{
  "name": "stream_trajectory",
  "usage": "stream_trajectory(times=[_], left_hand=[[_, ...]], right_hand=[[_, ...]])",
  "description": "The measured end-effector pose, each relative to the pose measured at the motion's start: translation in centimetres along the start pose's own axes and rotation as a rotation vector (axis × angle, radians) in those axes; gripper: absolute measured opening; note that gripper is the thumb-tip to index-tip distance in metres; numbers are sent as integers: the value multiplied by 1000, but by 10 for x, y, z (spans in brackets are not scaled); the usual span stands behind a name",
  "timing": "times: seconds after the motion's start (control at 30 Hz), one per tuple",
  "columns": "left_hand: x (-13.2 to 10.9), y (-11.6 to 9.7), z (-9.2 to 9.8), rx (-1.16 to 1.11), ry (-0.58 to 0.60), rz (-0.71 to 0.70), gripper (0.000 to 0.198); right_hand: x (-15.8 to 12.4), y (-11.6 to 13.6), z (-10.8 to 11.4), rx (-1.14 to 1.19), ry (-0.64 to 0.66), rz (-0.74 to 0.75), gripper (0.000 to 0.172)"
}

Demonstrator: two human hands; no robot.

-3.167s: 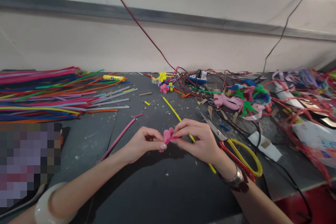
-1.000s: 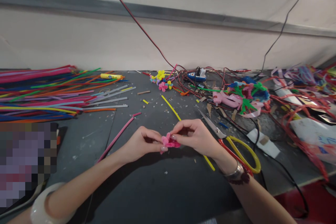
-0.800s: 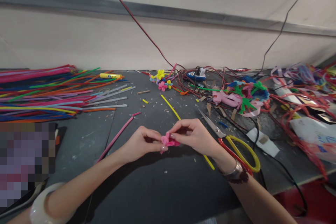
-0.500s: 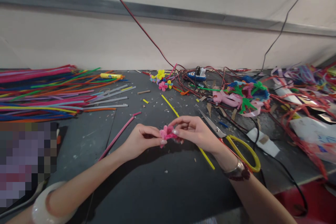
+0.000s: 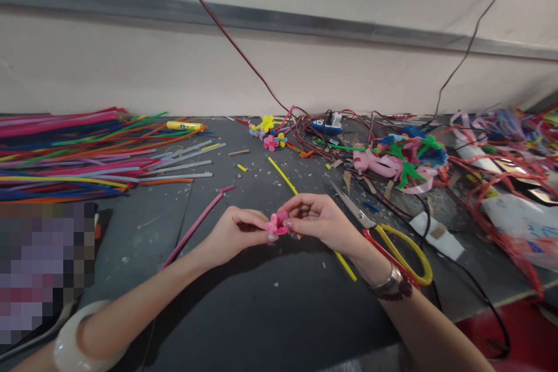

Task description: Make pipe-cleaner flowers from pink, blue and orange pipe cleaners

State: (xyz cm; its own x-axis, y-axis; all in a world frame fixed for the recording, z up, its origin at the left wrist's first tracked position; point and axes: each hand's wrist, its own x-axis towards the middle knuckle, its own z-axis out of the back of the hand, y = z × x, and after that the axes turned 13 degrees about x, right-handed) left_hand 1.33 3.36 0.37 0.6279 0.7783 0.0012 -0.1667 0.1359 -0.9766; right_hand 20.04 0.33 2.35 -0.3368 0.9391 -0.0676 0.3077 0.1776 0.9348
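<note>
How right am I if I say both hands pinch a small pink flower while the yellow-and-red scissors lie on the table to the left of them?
One thing is wrong: the head view shows the scissors lying to the right of the hands, beside the right wrist. The rest holds: the left hand and the right hand both pinch the small pink flower.

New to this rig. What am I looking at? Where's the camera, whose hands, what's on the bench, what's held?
No machine: one head-worn camera looks forward and down, so both arms are the wearer's. The left hand and right hand pinch a small pink pipe-cleaner flower over the dark table. By the right hand lie scissors and a yellow pipe cleaner; by the left, a pink pipe cleaner. A pile of coloured pipe cleaners sits far left.
</note>
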Motion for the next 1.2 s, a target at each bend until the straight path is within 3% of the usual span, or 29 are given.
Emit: stream_trajectory(times=[0.53, 0.67, 0.8, 1.2], left_hand=[[-1, 6, 2, 29, 49, 44, 10], [-2, 5, 2, -40, 158, 66, 10], [-3, 3, 2, -86, 286, 102, 7], [-4, 1, 0, -146, 319, 124, 5]], right_hand=[[-2, 4, -3, -152, -27, 28, 19], [-4, 8, -3, -286, -11, 146, 22], [-4, 7, -4, -357, 122, 210, 18], [-4, 1, -6, -235, 139, 127, 8]])
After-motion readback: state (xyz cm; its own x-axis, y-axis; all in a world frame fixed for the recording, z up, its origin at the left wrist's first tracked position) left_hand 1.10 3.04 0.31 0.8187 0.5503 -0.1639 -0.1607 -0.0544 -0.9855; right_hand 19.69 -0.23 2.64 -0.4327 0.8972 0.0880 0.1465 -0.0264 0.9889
